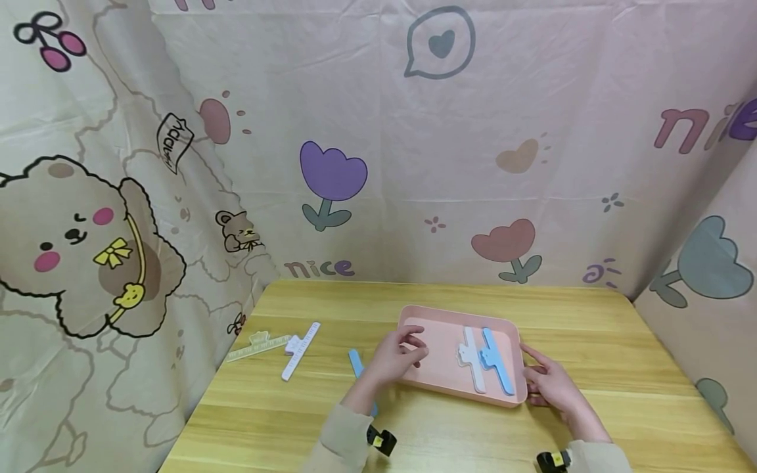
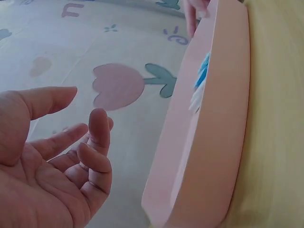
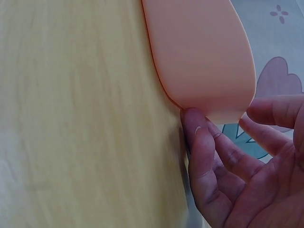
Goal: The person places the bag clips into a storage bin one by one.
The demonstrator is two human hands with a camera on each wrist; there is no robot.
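A shallow pink tray [image 1: 440, 387] stands on the table, its right part holding a whitish long-bar clip [image 1: 473, 368] and a blue long-bar clip [image 1: 500, 366] side by side. Over the tray's left end hovers my left hand [image 1: 393, 358], fingers loosely bent with nothing between them; the left wrist view shows its palm and fingers apart from the tray wall [image 2: 213, 123]. My right hand [image 1: 552, 387] holds the tray's right end. Seen from the right wrist, the thumb [image 3: 268, 110] is at the rim and curled fingertips [image 3: 194, 121] sit against the lower edge.
Left on the table lie a pale yellowish clip [image 1: 260, 346] and a white-lilac clip [image 1: 300, 351], ends close together. Another blue strip [image 1: 355, 361] is partly hidden beneath my left forearm. A printed curtain [image 1: 390, 243] borders the table behind and at both sides.
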